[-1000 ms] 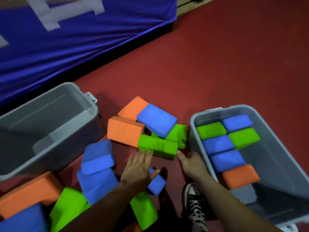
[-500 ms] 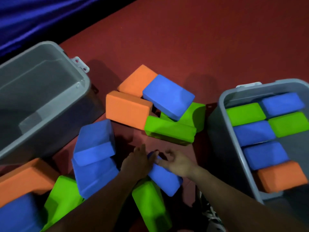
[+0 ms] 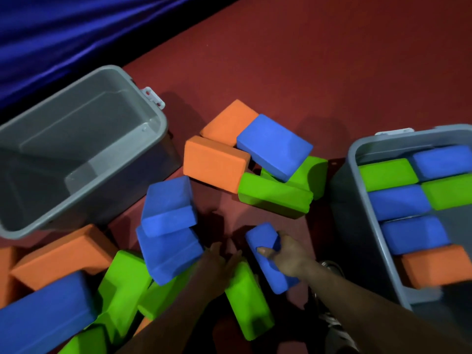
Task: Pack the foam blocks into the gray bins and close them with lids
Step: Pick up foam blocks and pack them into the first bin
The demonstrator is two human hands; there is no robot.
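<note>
1. The right hand grips a blue block, fingers curled round its edge, low over the floor.
2. The left hand is flat and holds nothing, just beside a green block.
3. The right bin is part filled: six blocks show, with bare bottom left.
4. The left bin holds no blocks.
5. Many loose blocks lie between the bins.
6. No lids are in view, so I judge the task well short of half done.
</note>
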